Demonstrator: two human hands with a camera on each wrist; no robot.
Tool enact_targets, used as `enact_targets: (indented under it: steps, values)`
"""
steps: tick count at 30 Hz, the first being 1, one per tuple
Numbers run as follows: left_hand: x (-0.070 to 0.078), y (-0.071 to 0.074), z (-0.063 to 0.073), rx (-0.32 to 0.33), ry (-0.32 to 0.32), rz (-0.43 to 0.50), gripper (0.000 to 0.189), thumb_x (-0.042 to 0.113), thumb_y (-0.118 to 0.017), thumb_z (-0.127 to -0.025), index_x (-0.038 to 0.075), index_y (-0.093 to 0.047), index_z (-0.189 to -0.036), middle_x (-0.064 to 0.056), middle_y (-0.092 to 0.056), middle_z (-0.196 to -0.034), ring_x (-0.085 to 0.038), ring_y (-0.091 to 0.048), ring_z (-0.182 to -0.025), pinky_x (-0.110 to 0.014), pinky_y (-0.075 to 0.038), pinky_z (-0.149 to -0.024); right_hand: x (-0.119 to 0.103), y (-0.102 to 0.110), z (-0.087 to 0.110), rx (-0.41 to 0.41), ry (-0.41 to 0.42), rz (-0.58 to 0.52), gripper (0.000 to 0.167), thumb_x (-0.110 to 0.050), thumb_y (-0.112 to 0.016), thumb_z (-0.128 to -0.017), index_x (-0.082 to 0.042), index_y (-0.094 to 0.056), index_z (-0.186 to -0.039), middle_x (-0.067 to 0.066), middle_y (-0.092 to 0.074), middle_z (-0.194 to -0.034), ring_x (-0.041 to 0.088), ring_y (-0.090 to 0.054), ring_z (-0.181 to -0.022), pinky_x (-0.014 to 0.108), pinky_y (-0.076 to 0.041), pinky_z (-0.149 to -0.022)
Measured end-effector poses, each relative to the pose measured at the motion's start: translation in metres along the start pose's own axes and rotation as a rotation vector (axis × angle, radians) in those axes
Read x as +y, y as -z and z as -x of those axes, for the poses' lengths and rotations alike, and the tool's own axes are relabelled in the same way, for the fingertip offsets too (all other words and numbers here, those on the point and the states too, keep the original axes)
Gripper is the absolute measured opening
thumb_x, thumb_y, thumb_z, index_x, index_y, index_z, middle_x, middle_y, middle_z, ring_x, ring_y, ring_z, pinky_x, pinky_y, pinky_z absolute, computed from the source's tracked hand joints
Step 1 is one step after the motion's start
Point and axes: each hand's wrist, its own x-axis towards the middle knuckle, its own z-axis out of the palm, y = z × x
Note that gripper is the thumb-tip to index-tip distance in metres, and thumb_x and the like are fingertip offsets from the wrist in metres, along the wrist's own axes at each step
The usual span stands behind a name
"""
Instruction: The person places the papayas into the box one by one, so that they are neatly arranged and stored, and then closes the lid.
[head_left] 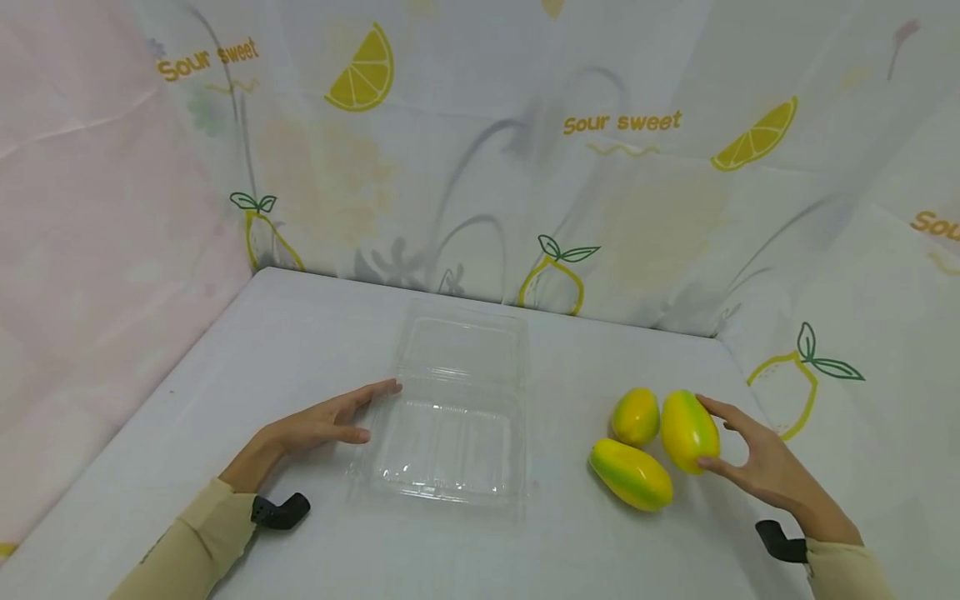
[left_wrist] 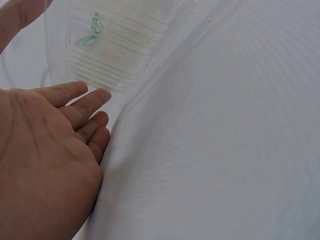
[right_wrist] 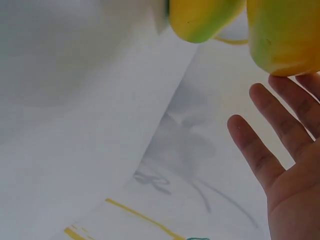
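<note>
A clear plastic clamshell box lies with its lid folded back toward the far wall. My left hand is at the box's left side, fingers extended and fingertips right at its edge; the left wrist view shows the palm and the ribbed box. On the right, my right hand pinches a yellow-green mango between thumb and fingers. Two more mangoes sit close by: a rounder mango behind and a longer mango in front.
A white cloth covers the table. Behind it stands a fabric backdrop printed with lemons and lettering, and a pinkish sheet hangs on the left. Black wrist mounts show at both sleeves.
</note>
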Motion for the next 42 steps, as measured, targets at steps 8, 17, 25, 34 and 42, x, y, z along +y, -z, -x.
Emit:
enact_targets:
  steps: [8,17,25,34,42]
  values:
    - [0.001,0.002,0.000,0.006,-0.006,-0.010,0.076,0.006,-0.059,-0.093,0.012,-0.018,-0.157,-0.014,-0.013,-0.164,0.015,-0.013,-0.141,-0.002,-0.014,-0.105,-0.017,0.004,-0.017,0.029,0.110,-0.030,0.085,-0.018,-0.085,-0.074,-0.015,-0.043,-0.148,0.007,-0.054,-0.141,-0.022,-0.030,-0.122,-0.003,-0.020,-0.095]
    - [0.000,0.002,0.000,0.011,0.006,0.000,0.077,0.006,-0.060,-0.093,0.013,-0.018,-0.157,-0.012,-0.014,-0.164,0.015,-0.013,-0.140,-0.002,-0.015,-0.105,-0.035,0.004,-0.030,0.024,0.154,-0.025,0.090,-0.021,-0.087,-0.070,-0.017,-0.043,-0.148,0.010,-0.054,-0.142,-0.018,-0.032,-0.127,-0.003,-0.018,-0.098]
    - [-0.001,0.001,0.000,0.011,0.009,-0.001,0.077,0.005,-0.060,-0.093,0.012,-0.018,-0.157,-0.014,-0.014,-0.164,0.016,-0.014,-0.140,-0.002,-0.015,-0.105,-0.051,-0.002,-0.050,-0.005,0.239,-0.059,0.092,-0.022,-0.089,-0.069,-0.016,-0.042,-0.148,0.007,-0.051,-0.146,-0.013,-0.032,-0.133,0.000,-0.018,-0.104]
    - [0.000,0.000,0.000,0.011,0.008,0.008,0.078,0.006,-0.061,-0.093,0.010,-0.018,-0.157,-0.015,-0.014,-0.164,0.014,-0.013,-0.140,-0.002,-0.015,-0.105,-0.071,-0.015,-0.070,-0.055,0.369,-0.116,0.094,-0.022,-0.089,-0.069,-0.009,-0.041,-0.149,0.005,-0.047,-0.150,-0.002,-0.036,-0.136,0.006,-0.020,-0.110]
    - [0.000,0.000,0.000,0.014,0.030,-0.007,0.078,0.008,-0.061,-0.093,0.011,-0.018,-0.157,-0.014,-0.014,-0.164,0.001,-0.009,-0.146,-0.003,-0.015,-0.105,-0.083,-0.028,-0.083,-0.074,0.433,-0.130,0.090,-0.025,-0.086,-0.073,-0.008,-0.040,-0.148,0.008,-0.047,-0.150,0.013,-0.044,-0.136,0.009,-0.021,-0.112]
